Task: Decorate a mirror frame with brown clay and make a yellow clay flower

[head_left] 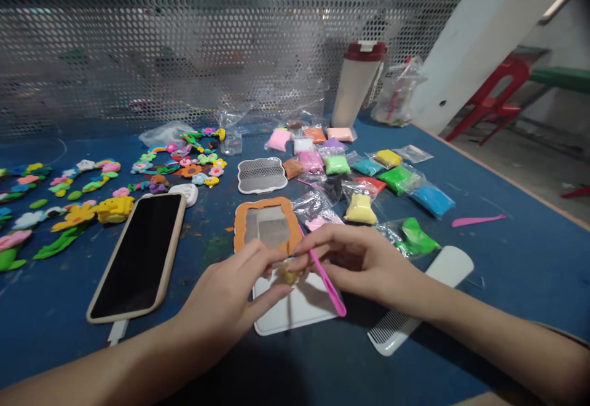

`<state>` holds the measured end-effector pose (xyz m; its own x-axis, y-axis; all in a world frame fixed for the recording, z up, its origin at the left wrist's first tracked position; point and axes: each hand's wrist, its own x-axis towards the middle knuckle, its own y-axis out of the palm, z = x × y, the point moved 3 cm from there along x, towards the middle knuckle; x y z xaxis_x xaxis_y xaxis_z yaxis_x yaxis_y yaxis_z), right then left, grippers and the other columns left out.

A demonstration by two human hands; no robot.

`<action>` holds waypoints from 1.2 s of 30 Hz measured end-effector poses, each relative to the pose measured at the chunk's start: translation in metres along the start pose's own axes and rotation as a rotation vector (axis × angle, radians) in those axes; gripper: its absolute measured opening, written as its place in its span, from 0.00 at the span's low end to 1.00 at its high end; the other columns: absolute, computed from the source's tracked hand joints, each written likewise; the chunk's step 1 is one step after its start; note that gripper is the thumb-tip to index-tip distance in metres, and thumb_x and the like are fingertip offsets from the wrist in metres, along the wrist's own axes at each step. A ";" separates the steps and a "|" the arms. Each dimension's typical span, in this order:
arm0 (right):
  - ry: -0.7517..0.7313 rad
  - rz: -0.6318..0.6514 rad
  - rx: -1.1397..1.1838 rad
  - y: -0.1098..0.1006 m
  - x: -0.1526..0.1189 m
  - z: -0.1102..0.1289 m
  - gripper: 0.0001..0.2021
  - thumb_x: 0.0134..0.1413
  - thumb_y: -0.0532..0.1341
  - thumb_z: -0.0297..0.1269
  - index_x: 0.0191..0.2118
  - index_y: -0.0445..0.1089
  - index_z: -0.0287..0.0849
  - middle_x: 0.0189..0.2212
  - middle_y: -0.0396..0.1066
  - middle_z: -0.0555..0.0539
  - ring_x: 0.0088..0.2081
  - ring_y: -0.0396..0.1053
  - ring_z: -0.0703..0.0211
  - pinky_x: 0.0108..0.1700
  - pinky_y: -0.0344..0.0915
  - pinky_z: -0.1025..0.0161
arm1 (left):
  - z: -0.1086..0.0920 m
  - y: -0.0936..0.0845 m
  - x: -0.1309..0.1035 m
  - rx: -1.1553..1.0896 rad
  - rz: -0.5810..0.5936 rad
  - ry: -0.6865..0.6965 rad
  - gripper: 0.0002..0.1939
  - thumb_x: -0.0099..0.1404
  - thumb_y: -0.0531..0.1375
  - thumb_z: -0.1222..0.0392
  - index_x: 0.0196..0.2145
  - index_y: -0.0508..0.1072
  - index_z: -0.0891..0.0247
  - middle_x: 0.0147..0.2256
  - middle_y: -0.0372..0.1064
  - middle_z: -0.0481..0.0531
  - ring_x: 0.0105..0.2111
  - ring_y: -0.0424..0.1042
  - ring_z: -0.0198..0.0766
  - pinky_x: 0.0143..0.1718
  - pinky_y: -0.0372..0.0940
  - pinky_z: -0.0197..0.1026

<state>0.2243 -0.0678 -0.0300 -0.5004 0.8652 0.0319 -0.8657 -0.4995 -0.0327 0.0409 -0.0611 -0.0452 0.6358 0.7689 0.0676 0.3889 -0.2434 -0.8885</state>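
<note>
Past the phone (138, 258) and comb (421, 300), my left hand (230, 286) and right hand (369, 265) hovered, grips pinching a small yellowish lump (290, 274).

You are at what looks like a craft workspace: your blue tabletop (488, 265) is marked with paint-like smudges and carries small bags of coloured clay (336, 164) and flower-decorated clay pieces (86, 177). Perforated metal sheeting (184, 43) stands along its far side, and to your right you can see a red plastic chair (500, 96) on a bare grey floor (516, 163). You cannot tell whether this is a home or a business.
</note>
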 end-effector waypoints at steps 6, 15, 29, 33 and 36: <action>-0.083 -0.140 -0.016 -0.002 0.003 -0.004 0.06 0.57 0.58 0.35 0.34 0.72 0.43 0.29 0.73 0.51 0.32 0.71 0.66 0.36 0.66 0.68 | 0.001 0.002 0.000 0.045 -0.003 0.013 0.18 0.66 0.52 0.52 0.53 0.63 0.52 0.34 0.64 0.47 0.31 0.69 0.35 0.27 0.61 0.34; -0.246 -0.238 -0.489 0.000 -0.001 0.000 0.07 0.60 0.55 0.33 0.34 0.70 0.40 0.32 0.72 0.47 0.35 0.69 0.62 0.39 0.64 0.65 | 0.000 0.003 0.002 0.117 0.056 -0.003 0.20 0.66 0.52 0.53 0.55 0.62 0.55 0.36 0.64 0.50 0.32 0.70 0.37 0.28 0.63 0.36; -0.379 0.031 -0.607 0.025 -0.009 0.008 0.10 0.60 0.50 0.29 0.39 0.68 0.39 0.36 0.71 0.43 0.38 0.67 0.59 0.42 0.63 0.63 | -0.001 0.002 0.001 0.108 0.087 0.008 0.18 0.65 0.52 0.57 0.52 0.66 0.58 0.37 0.64 0.50 0.33 0.69 0.36 0.30 0.63 0.35; -0.005 -0.259 -0.312 0.005 0.000 -0.008 0.09 0.62 0.52 0.39 0.33 0.65 0.43 0.31 0.68 0.49 0.33 0.65 0.62 0.36 0.61 0.65 | -0.001 0.002 0.001 0.118 0.095 -0.014 0.18 0.66 0.51 0.53 0.53 0.66 0.57 0.36 0.63 0.50 0.32 0.69 0.38 0.30 0.63 0.37; 0.112 -0.276 -0.148 0.002 0.005 -0.014 0.10 0.61 0.53 0.42 0.34 0.65 0.43 0.29 0.66 0.51 0.32 0.63 0.62 0.34 0.60 0.66 | 0.000 0.002 0.001 0.124 0.107 -0.042 0.20 0.66 0.52 0.52 0.54 0.65 0.56 0.37 0.63 0.51 0.33 0.69 0.38 0.31 0.64 0.38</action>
<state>0.2202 -0.0635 -0.0442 -0.2361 0.9705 -0.0499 -0.9530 -0.2413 -0.1833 0.0420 -0.0608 -0.0474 0.6398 0.7671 -0.0474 0.2331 -0.2525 -0.9391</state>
